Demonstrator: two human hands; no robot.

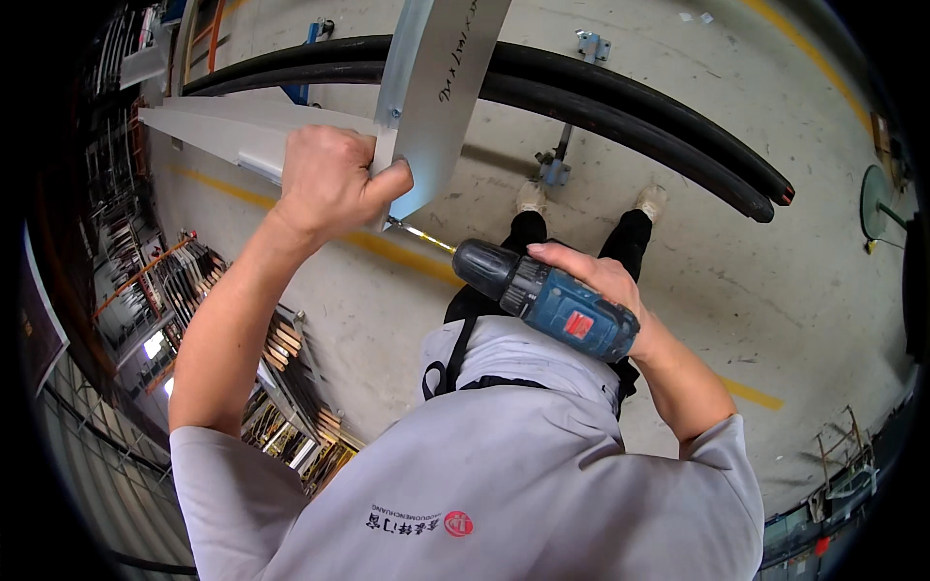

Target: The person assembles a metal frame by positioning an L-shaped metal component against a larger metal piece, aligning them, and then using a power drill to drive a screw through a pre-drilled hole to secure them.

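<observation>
My left hand (327, 182) is closed round a light metal profile at a corner, its thumb pressed over the edge. A wide silver profile (441, 107) with handwriting on it rises from this corner, and a white profile (242, 128) runs off to the left. My right hand (603, 276) grips a blue and black cordless drill (581, 312), its handle hidden from view. From the chuck a thin bit (426, 238) points left, and its tip meets the lower end of the corner just below my left hand.
Two long black padded bars (630, 102) cross behind the profiles, above a blue metal bracket (554, 169). Racks with stacked lengths (194, 276) stand at the left. A yellow line (397, 254) marks the grey floor. A round green disc (877, 205) is at the far right.
</observation>
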